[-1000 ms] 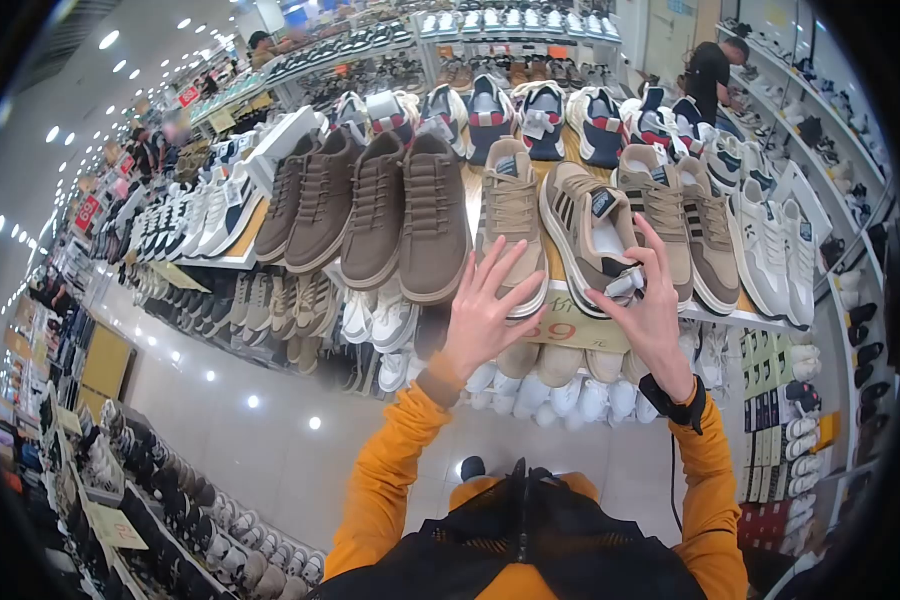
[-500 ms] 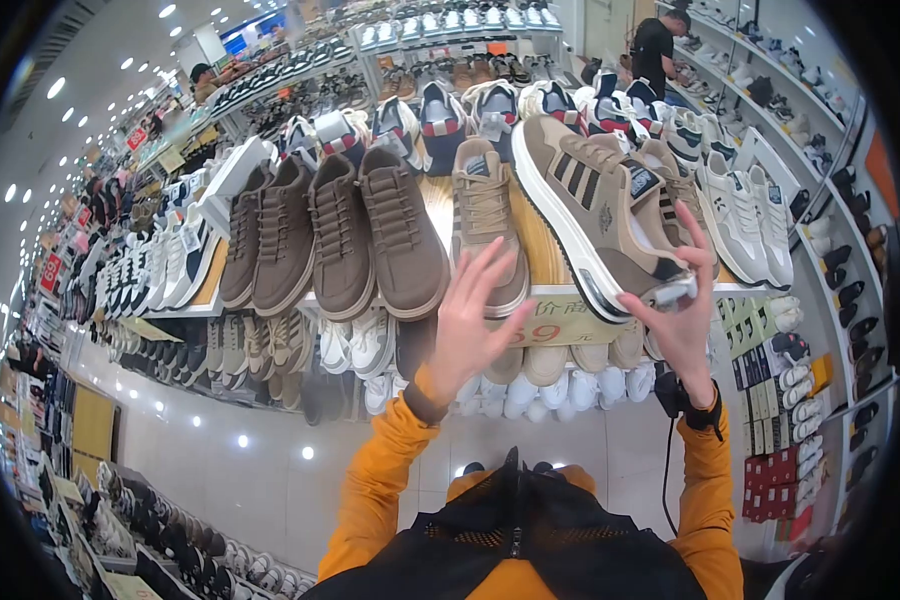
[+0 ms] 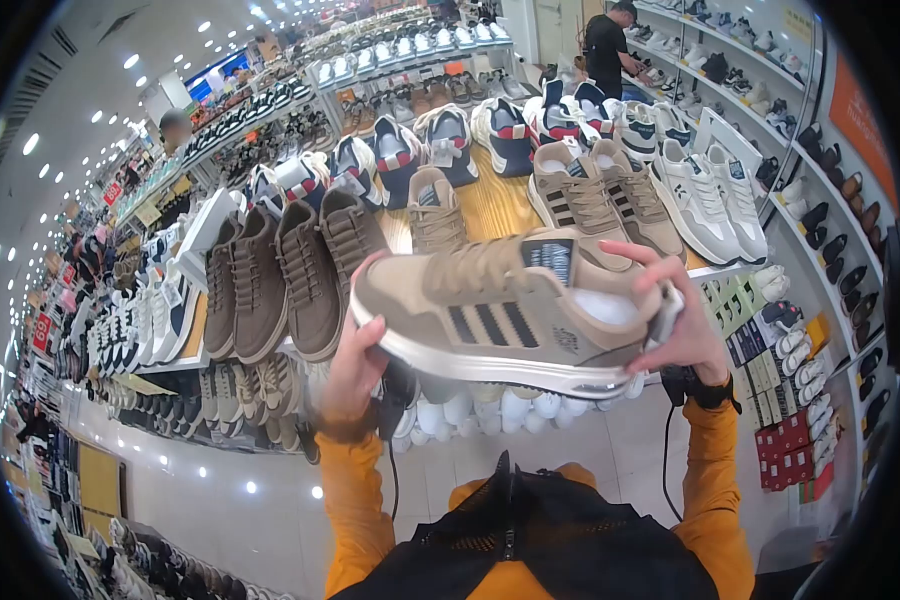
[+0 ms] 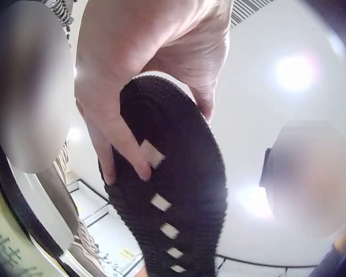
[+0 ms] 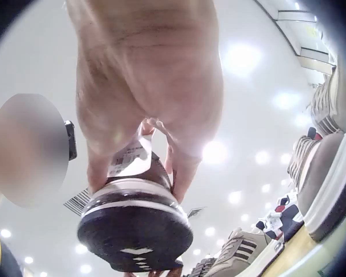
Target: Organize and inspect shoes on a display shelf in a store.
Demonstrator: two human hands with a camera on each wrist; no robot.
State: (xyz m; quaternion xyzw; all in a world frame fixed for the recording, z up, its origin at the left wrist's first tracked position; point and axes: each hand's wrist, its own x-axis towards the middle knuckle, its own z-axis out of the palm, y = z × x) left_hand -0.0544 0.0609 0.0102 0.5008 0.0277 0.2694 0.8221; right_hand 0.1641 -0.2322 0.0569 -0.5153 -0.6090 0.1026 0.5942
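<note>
A beige sneaker (image 3: 425, 315) with dark side stripes and a white midsole is held up sideways in front of the display. My left hand (image 3: 355, 365) grips its toe end. In the left wrist view, fingers of that hand (image 4: 155, 52) lie across the black sole (image 4: 181, 156), which has several pale diamond marks. At the heel, my right hand (image 3: 692, 325) pinches the shoe from both sides. A white paper tag (image 5: 132, 157) hangs at the heel between the thumb and fingers in the right wrist view.
Brown shoes (image 3: 252, 290) stand to the left on the wooden display shelf (image 3: 500, 195). A single beige sneaker (image 3: 435, 215) sits behind the held one, with a striped pair (image 3: 575, 195) and a white pair (image 3: 700, 205) to the right. A person in black (image 3: 605, 55) stands at the wall racks.
The sneaker has risen from the shelf and swung from toe-away to sideways, coming closer to me. My left hand, free earlier, now grips the toe; the right hand keeps the heel.
</note>
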